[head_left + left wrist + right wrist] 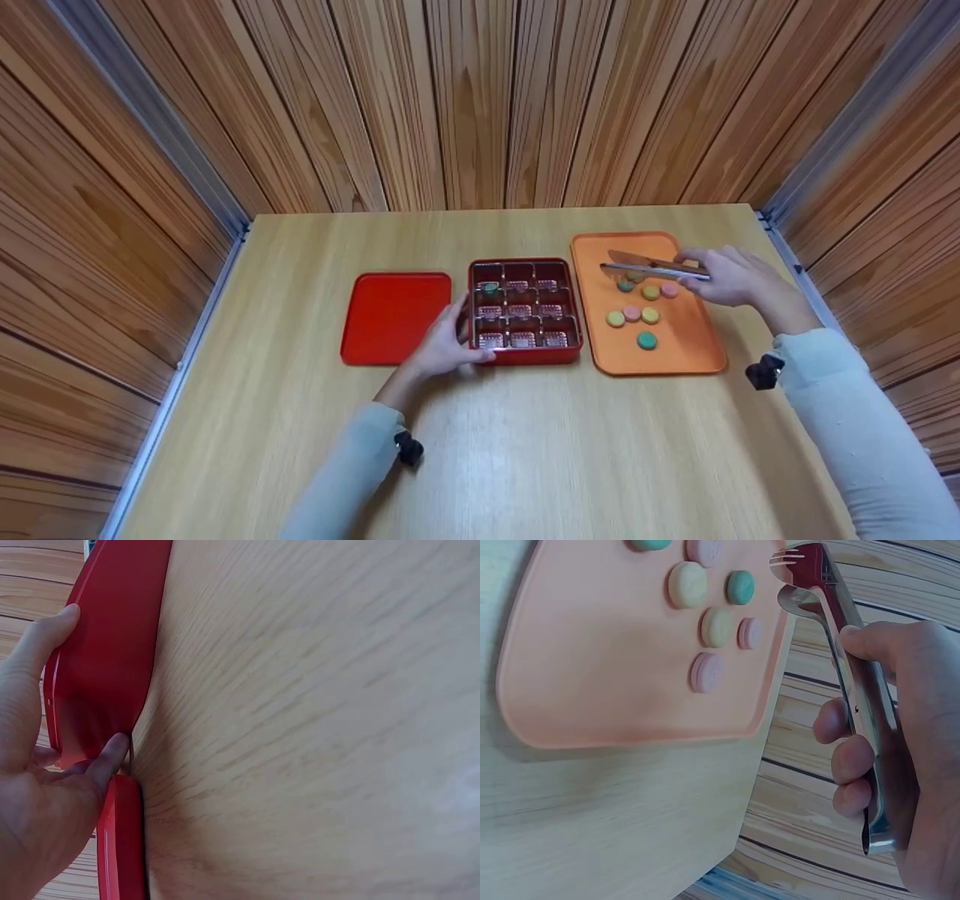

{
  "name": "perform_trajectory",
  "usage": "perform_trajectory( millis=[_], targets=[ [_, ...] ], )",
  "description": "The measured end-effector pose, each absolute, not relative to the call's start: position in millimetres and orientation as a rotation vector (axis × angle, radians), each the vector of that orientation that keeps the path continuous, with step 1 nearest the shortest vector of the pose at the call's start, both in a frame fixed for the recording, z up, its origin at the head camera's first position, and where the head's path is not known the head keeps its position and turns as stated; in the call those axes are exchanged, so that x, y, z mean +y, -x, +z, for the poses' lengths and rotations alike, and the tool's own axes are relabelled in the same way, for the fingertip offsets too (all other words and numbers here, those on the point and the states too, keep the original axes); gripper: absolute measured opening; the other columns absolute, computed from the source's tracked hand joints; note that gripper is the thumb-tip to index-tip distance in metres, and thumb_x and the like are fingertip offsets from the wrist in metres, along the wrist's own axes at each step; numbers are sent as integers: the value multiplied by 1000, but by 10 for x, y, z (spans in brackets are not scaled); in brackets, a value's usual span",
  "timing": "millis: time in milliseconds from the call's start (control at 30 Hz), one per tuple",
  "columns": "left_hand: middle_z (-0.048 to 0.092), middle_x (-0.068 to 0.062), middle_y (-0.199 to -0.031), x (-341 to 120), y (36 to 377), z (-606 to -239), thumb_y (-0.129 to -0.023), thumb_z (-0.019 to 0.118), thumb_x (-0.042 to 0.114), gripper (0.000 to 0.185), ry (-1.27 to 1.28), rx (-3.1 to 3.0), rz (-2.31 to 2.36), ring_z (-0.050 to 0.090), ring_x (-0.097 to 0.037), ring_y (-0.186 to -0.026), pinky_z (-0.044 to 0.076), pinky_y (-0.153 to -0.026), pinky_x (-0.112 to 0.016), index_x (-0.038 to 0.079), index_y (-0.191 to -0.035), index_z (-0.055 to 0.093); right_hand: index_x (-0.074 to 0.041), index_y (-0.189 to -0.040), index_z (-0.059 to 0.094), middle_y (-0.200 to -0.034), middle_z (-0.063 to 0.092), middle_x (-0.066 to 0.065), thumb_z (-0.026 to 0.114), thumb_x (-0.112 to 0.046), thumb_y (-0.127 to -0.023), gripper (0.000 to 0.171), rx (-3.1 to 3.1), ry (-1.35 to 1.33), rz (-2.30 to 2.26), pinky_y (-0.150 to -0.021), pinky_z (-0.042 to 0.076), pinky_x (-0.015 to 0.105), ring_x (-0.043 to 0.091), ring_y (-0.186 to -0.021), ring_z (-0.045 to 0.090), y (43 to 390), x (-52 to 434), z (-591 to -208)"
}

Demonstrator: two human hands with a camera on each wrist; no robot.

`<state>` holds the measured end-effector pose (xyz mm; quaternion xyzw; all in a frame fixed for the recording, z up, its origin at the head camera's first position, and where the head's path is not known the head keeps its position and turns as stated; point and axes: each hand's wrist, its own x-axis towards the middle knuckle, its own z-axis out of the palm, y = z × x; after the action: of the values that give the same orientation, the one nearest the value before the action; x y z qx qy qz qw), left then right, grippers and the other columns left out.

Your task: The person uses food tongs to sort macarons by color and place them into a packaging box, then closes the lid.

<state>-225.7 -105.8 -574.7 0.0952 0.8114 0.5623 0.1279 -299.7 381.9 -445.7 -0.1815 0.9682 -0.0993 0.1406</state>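
In the head view my left hand (441, 346) holds the near left corner of a red box (536, 357), thumb along its front and fingers at its side. A clear divided insert (519, 310) lines the box, and a green macaron (490, 288) sits in its back left compartment. My right hand (724, 276) grips metal tongs (866, 705), their tips apart over the far part of an orange tray (690, 341). Several macarons lie on that tray, among them a green one (646, 340) nearest me and a yellow one (615, 319). In the right wrist view nothing shows between the tong tips.
A flat red lid (396, 319) lies left of the box, close to my left hand. The wooden table (495, 450) extends toward me, and wood-panelled walls (472, 105) stand behind it and on both sides. The tray lies just right of the box.
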Motion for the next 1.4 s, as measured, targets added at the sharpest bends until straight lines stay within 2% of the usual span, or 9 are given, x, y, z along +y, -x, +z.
perform_trajectory(
  millis=[267, 433, 667, 900, 1400],
  targets=[
    [31, -19, -182, -1059, 2267, -5770, -87, 99, 28, 127, -269, 2375, 1617, 32, -40, -170, 23, -146, -59, 18, -183, 17, -10, -149, 63, -88, 64, 8, 65, -34, -112, 45, 2759, 468, -313, -58, 43, 31, 21, -67, 56, 3023, 3881, -4577],
    [31, -21, -182, -1058, 2274, -5765, -86, 100, 22, 127, -279, 2354, 1649, 31, -41, -171, 24, -146, -56, 16, -182, 17, -10, -149, 63, -92, 64, 11, 65, -37, -111, 46, 2747, 435, -352, -59, 43, 32, 22, -70, 57, 3029, 3918, -4629],
    [32, -23, -180, -1053, 2268, -5759, -86, 100, 19, 127, -284, 2346, 1653, 34, -41, -169, 30, -144, -54, 12, -182, 17, -10, -149, 62, -91, 62, 11, 65, -34, -111, 45, 2733, 408, -348, -55, 44, 33, 22, -64, 56, 3025, 3940, -4674],
    [32, -20, -180, -1045, 2262, -5742, -87, 99, 21, 124, -253, 2355, 1628, 35, -39, -168, 33, -143, -53, 18, -182, 18, -11, -150, 61, -95, 63, 13, 62, -31, -113, 42, 2713, 398, -363, -54, 48, 33, 22, -61, 57, 3018, 3953, -4698],
    [31, -21, -183, -1057, 2260, -5739, -86, 100, 24, 126, -251, 2373, 1621, 30, -42, -171, 23, -145, -60, 18, -182, 19, -14, -150, 61, -102, 66, 15, 62, -34, -114, 42, 2710, 394, -366, -57, 50, 33, 22, -67, 60, 3028, 3941, -4579]
  ],
)
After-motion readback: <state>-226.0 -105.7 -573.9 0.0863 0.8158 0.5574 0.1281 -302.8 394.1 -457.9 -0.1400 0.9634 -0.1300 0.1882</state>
